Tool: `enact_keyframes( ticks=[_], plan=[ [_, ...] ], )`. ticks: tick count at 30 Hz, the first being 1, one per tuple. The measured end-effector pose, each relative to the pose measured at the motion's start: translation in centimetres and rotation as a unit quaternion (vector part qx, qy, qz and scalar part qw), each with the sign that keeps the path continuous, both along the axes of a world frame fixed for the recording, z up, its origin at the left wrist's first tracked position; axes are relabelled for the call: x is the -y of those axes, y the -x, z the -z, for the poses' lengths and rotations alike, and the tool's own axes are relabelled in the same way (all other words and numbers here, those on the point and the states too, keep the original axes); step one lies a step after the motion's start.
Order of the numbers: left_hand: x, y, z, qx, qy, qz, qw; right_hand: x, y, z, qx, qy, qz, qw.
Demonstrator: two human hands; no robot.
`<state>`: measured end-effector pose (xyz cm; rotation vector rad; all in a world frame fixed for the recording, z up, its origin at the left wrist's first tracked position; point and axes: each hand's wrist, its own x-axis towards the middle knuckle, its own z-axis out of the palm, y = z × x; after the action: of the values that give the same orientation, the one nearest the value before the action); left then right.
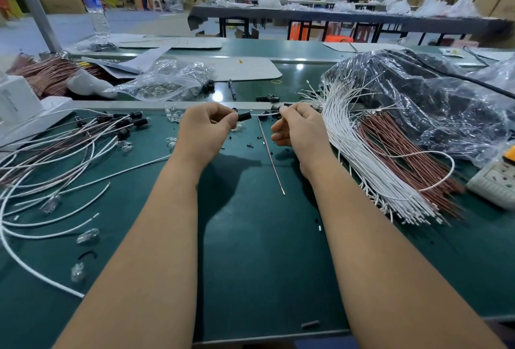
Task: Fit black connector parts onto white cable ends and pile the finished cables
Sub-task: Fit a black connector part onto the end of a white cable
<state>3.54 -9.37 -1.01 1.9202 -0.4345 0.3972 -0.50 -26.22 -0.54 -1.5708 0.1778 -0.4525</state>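
Note:
My left hand point(204, 132) pinches a small black connector part point(244, 116) above the green table. My right hand point(299, 128) pinches a white cable point(264, 113) whose end meets the connector. A thin brown wire point(271, 156) hangs from the held assembly down toward the mat. To the right lies a thick bundle of white cables point(370, 159) mixed with brown wires point(404, 151). On the left sits a pile of finished cables point(83, 137) with black connectors point(136, 121) on their ends.
Loose black connectors point(267, 98) and a pen point(232, 88) lie beyond my hands. Clear plastic bags point(167, 81) sit at the back, with a large crumpled one point(418, 92) on the right. A white device point(19, 106) stands at left, a power strip point(496, 181) at right, a water bottle point(96, 9) behind.

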Motion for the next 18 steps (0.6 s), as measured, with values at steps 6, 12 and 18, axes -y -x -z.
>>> enact_keyframes(
  ticks=[6, 12, 18],
  plan=[
    [0.5, 0.52, -0.26, 0.057, -0.056, -0.005, 0.997, -0.19, 0.19, 0.09, 0.009, 0.04, -0.025, 0.999],
    [0.78, 0.43, -0.13, 0.06, -0.059, -0.007, 0.996, -0.46, 0.27, -0.04, -0.007, 0.046, -0.033, 0.998],
    [0.68, 0.23, -0.03, 0.053, -0.048, -0.013, 0.997, -0.05, 0.46, -0.38, -0.008, -0.015, -0.032, 0.999]
  ],
)
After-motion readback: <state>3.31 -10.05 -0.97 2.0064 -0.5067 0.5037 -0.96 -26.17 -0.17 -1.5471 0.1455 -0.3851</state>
